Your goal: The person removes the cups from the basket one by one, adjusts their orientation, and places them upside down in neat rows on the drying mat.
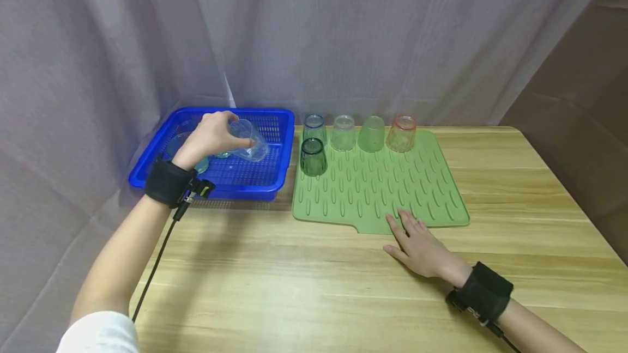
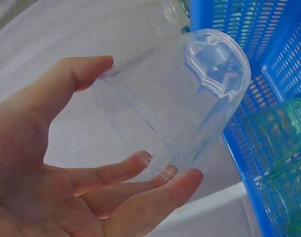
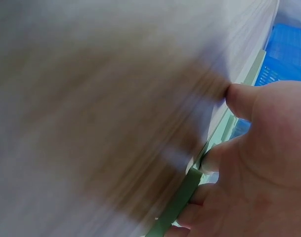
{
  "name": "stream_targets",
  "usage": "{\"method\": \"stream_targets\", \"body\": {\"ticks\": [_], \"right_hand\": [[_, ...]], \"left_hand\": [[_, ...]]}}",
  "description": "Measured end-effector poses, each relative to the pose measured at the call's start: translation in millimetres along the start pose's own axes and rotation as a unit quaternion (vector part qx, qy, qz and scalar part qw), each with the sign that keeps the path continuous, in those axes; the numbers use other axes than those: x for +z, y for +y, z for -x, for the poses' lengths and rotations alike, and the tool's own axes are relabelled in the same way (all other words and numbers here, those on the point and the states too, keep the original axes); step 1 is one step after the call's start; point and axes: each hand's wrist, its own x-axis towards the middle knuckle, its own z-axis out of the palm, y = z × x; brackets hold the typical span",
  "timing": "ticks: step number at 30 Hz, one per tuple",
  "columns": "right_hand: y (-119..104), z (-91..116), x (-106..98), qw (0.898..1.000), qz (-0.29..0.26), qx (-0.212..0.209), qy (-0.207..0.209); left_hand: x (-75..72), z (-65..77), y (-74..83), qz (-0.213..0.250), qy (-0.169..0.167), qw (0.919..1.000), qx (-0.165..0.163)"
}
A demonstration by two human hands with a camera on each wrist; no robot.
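My left hand (image 1: 214, 136) holds a clear glass (image 1: 253, 146) by its rim, tilted, above the blue plastic basket (image 1: 283, 178). In the left wrist view the thumb and fingers pinch the rim of that glass (image 2: 155, 103), its star-patterned base facing away. Greenish glasses (image 2: 283, 128) lie inside the basket, partly hidden by the hand in the head view. Fingers spread, my right hand (image 1: 422, 247) rests at the front edge of the green drying mat (image 1: 353, 200), its thumb on the wooden table.
Upside down along the mat's back edge stand a blue-rimmed glass (image 1: 314, 128), a clear glass (image 1: 343, 134), a green glass (image 1: 372, 135) and a red-rimmed glass (image 1: 402, 135). A dark glass (image 1: 313, 158) stands before the blue-rimmed one. A grey curtain (image 1: 368, 37) hangs behind.
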Motion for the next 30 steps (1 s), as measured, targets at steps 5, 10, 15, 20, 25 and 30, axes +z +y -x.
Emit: {"method": "stream_targets", "body": {"ticks": [5, 10, 15, 20, 25, 30], "right_hand": [[0, 0, 0, 1.000, -0.003, 0.009, -0.008], [0, -1, -2, 1.000, 0.001, 0.008, -0.010], [0, -4, -3, 1.000, 0.006, 0.003, -0.007], [0, -5, -4, 1.000, 0.005, 0.004, -0.007], [-1, -4, -4, 1.000, 0.002, 0.008, -0.012], [-3, -3, -3, 1.000, 0.004, 0.010, -0.015]], "left_hand": [[4.5, 3.0, 4.1, 0.017, 0.015, 0.9997, 0.009], [6.3, 6.1, 12.5, 0.036, 0.018, 0.9990, 0.020], [8.5, 6.7, 18.4, 0.046, 0.021, 0.9983, 0.029], [11.9, 5.5, 18.6, 0.061, 0.027, 0.9971, 0.037], [17.3, 5.2, 16.6, 0.090, 0.021, 0.9952, 0.032], [25.3, 4.4, 13.7, 0.112, 0.020, 0.9932, 0.026]]}}
